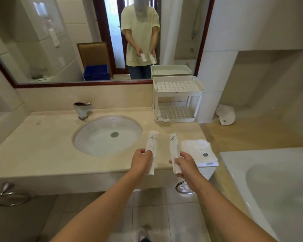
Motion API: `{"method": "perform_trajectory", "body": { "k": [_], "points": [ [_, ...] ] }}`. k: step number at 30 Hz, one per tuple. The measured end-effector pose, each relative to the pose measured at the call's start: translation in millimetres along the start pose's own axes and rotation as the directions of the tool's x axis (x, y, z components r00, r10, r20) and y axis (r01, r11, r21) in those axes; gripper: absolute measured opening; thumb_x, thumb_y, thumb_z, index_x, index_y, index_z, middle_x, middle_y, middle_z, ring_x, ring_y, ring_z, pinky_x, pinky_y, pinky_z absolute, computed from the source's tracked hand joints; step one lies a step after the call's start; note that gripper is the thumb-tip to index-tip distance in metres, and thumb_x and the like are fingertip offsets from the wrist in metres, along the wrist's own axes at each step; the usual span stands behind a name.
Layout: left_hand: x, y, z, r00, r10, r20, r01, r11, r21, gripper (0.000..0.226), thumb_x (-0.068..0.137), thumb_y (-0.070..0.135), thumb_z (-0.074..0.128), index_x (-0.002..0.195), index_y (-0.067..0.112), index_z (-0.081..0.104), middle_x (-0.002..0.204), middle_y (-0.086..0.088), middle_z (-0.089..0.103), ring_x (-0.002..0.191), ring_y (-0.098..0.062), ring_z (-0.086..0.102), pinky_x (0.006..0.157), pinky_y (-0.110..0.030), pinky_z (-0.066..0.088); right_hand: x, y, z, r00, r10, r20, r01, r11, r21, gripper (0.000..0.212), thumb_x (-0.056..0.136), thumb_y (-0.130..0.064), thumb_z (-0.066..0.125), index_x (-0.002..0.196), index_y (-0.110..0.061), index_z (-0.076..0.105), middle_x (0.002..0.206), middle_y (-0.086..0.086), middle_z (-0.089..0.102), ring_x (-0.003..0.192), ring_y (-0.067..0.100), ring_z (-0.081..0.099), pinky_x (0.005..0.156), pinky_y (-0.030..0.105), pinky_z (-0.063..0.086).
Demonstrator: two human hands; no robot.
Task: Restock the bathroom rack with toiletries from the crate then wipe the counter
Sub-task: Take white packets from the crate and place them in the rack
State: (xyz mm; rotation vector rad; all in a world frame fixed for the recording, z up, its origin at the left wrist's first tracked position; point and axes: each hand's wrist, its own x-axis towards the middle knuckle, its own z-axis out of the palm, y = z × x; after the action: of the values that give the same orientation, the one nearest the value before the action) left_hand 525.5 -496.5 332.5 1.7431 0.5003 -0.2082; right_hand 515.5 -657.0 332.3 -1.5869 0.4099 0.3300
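Fingers (148,153) of left hand (141,161), right hand (186,164) low around 2 sachets (152,142)

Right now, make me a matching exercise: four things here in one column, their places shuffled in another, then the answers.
Things
1. white two-tier plastic rack
2. folded white cloth with a flower logo
3. blue plastic crate
4. two long white paper sachets

Places
A. reflected in the mirror
B. one in the left hand, one in the right hand
C. counter's back right corner
D. counter's front right edge

Pairs: 1-C, 2-D, 3-A, 4-B
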Motion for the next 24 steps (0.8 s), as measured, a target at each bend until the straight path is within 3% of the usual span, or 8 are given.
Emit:
{"method": "perform_trajectory", "body": {
  "k": [3, 5, 7, 10, 15, 20, 24],
  "points": [
    [30, 10, 8, 1.000, -0.001, 0.023, 0.001, 1.000, -0.012, 0.035, 0.086, 0.011, 0.044, 0.114, -0.007, 0.055, 0.087, -0.008, 0.059, 0.057, -0.014, 0.047, 0.042, -0.017, 0.035, 27, -10, -5, 1.000, -0.015, -0.019, 0.016, 0.999, 0.029, 0.023, 0.090, -0.005, 0.049, 0.104, -0.020, 0.058, 0.095, -0.003, 0.071, 0.077, 0.011, 0.062, 0.047, 0.022, 0.045],
    [54, 19, 13, 0.998, 0.011, 0.061, -0.009, 0.999, -0.031, 0.031, 0.087, 0.011, 0.041, 0.111, -0.003, 0.056, 0.087, -0.009, 0.059, 0.059, -0.015, 0.047, 0.041, -0.016, 0.035, 50, -18, -7, 0.999, -0.021, -0.043, 0.022, 0.999, 0.027, 0.022, 0.088, -0.005, 0.050, 0.098, -0.022, 0.061, 0.091, -0.006, 0.073, 0.078, 0.012, 0.063, 0.056, 0.026, 0.047],
    [77, 30, 16, 0.994, 0.012, 0.111, -0.006, 0.999, -0.053, 0.027, 0.088, 0.010, 0.040, 0.107, 0.003, 0.058, 0.088, -0.007, 0.060, 0.063, -0.017, 0.048, 0.047, -0.020, 0.037, 75, -28, -8, 0.998, -0.010, -0.066, 0.011, 1.000, 0.017, 0.022, 0.088, -0.007, 0.051, 0.103, -0.022, 0.060, 0.094, -0.006, 0.073, 0.081, 0.014, 0.062, 0.065, 0.029, 0.046],
    [112, 46, 19, 0.981, 0.042, 0.187, -0.031, 0.998, -0.062, 0.029, 0.088, 0.006, 0.038, 0.105, 0.005, 0.061, 0.078, 0.000, 0.061, 0.064, -0.016, 0.050, 0.056, -0.024, 0.040, 112, -44, -7, 0.994, 0.009, -0.106, -0.005, 0.999, 0.032, 0.023, 0.089, -0.007, 0.052, 0.109, -0.018, 0.058, 0.098, -0.001, 0.073, 0.080, 0.016, 0.061, 0.065, 0.029, 0.045],
    [164, 67, 23, 0.967, 0.079, 0.242, -0.074, 0.997, -0.031, 0.026, 0.092, 0.008, 0.043, 0.109, 0.016, 0.062, 0.091, -0.001, 0.065, 0.071, -0.013, 0.058, 0.056, -0.022, 0.049, 158, -61, 4, 0.989, 0.034, -0.143, -0.014, 0.990, 0.141, 0.021, 0.091, -0.007, 0.054, 0.108, -0.016, 0.062, 0.096, 0.002, 0.074, 0.081, 0.019, 0.060, 0.068, 0.031, 0.043],
    [197, 79, 31, 0.969, 0.016, 0.246, 0.008, 0.995, -0.094, 0.023, 0.092, 0.013, 0.046, 0.111, 0.016, 0.059, 0.086, -0.004, 0.070, 0.048, -0.010, 0.048, 0.043, -0.019, 0.036, 188, -72, 6, 0.987, 0.061, -0.147, -0.037, 0.986, 0.164, 0.016, 0.093, -0.009, 0.053, 0.105, -0.015, 0.062, 0.096, 0.006, 0.074, 0.055, 0.012, 0.047, 0.050, 0.024, 0.034],
    [222, 86, 42, 0.969, -0.033, 0.245, 0.058, 0.994, -0.095, 0.028, 0.094, 0.015, 0.045, 0.120, 0.015, 0.055, 0.087, -0.006, 0.069, 0.047, -0.011, 0.042, 0.043, -0.018, 0.033, 215, -80, 3, 0.988, 0.083, -0.131, -0.060, 0.983, 0.173, 0.021, 0.093, -0.003, 0.047, 0.101, -0.016, 0.061, 0.093, 0.004, 0.073, 0.053, 0.011, 0.046, 0.049, 0.024, 0.033]
  ]
}}
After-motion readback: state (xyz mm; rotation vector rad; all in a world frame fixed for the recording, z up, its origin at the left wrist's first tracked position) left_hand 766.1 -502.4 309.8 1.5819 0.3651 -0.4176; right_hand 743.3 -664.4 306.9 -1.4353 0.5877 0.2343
